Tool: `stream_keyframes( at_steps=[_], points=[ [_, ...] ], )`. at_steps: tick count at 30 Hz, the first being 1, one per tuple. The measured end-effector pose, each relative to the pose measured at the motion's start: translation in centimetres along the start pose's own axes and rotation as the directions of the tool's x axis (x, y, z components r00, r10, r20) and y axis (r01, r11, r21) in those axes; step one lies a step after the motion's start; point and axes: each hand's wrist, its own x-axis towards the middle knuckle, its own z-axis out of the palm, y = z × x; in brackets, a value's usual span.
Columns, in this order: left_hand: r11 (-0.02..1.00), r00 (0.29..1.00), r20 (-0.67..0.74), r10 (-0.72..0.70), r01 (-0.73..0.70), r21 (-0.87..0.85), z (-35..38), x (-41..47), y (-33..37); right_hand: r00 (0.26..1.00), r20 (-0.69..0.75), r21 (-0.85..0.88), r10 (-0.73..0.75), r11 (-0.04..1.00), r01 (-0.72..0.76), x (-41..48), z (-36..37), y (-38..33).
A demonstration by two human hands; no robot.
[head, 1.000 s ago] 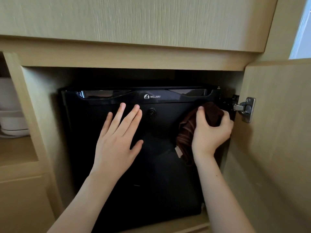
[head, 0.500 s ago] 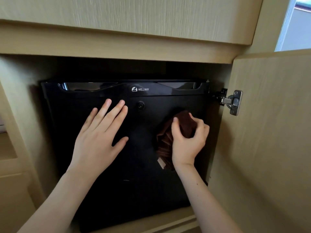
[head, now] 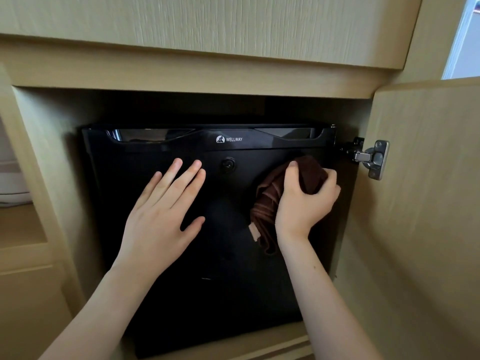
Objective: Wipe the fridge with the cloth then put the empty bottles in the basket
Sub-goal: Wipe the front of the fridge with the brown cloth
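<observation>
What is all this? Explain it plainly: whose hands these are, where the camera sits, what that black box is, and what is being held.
There is no machine here. A person is working with bare hands, and the single picture comes from a camera worn on their head, looking forward and down. The black box is a small fridge, closed, standing inside a pale wooden cabinet. The cabinet's door is swung open on the right, on a metal hinge. The left hand lies flat on the fridge front, fingers straight. The right hand grips a bunched brown cloth and holds it against the upper right of the fridge front. No bottles or basket are in view.
</observation>
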Motion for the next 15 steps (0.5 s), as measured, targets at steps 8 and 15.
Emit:
stream_keyframes(
  at_steps=[8, 15],
  points=[
    [1.0, 1.0, 0.018, 0.0, 0.001, -0.006, 0.0, -0.6, -0.4, 0.954, -0.053, -0.087, 0.295, 0.95, -0.299, -5.6, -5.2, 5.7],
    [1.0, 1.0, 0.027, 0.001, -0.001, -0.009, -0.2, -0.7, -0.3, 0.985, -0.09, -0.018, 0.144, 0.989, -0.146, -0.7, -0.2, 0.8]
  ],
)
